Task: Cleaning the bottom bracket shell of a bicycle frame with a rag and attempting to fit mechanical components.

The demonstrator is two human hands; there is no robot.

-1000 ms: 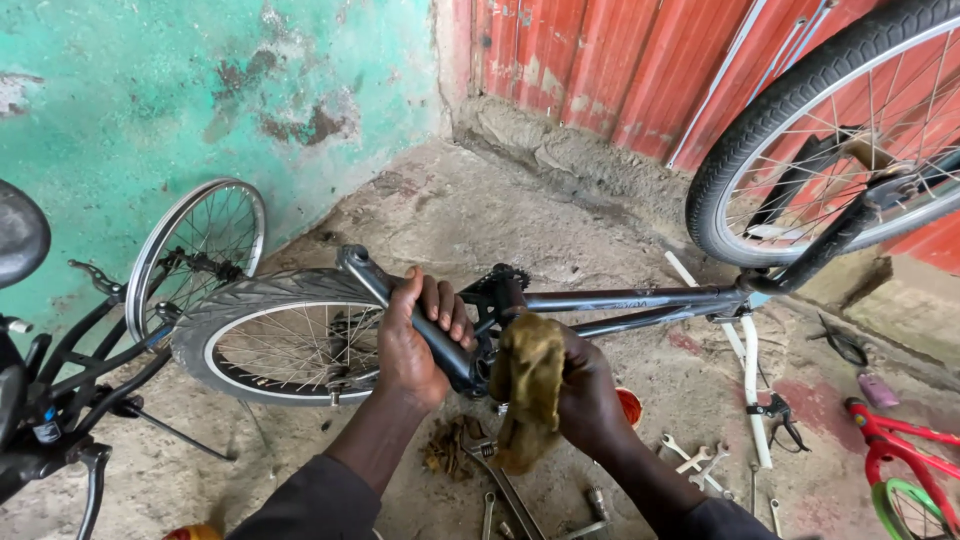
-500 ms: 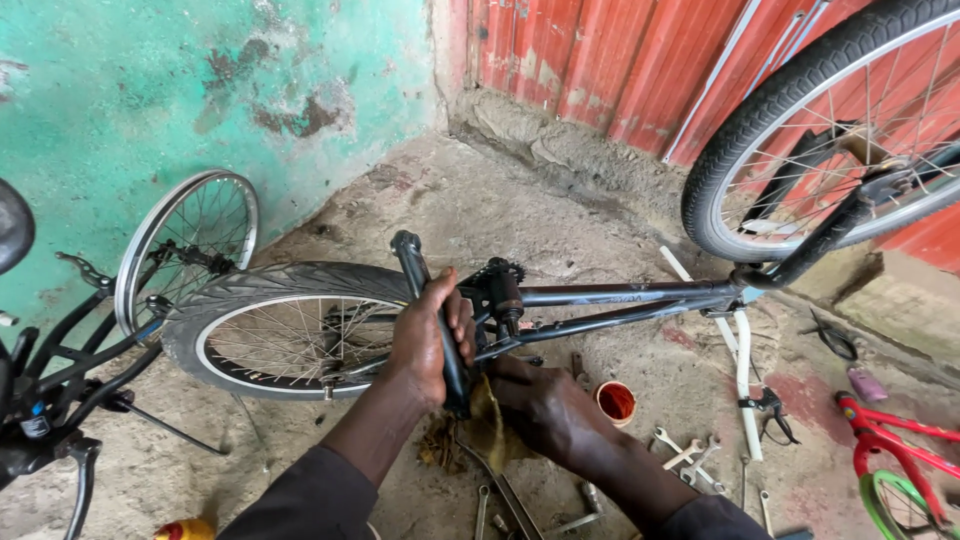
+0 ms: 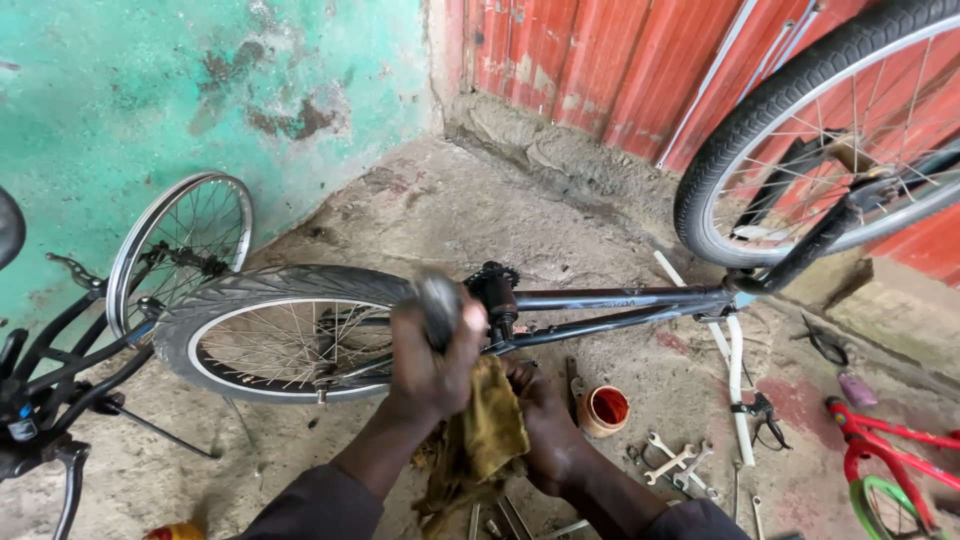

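Bike frame (image 3: 620,298) lay upside down w/ rear wheel (image 3: 270,330) off the concrete floor (image 3: 450,215), prob so the crank stayed reachable. Left hand (image 3: 432,360) was clenched round crank arm (image 3: 440,300), steadying it. Right hand (image 3: 545,425) gripped dirty yellow rag (image 3: 495,425) just below. Orange tin (image 3: 604,410) & spanners (image 3: 672,462) sat near.

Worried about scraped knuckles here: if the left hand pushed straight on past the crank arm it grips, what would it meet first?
Probably the bicycle frame tubes near the crank hub; the left hand is already close, though depth is hard to judge from above.
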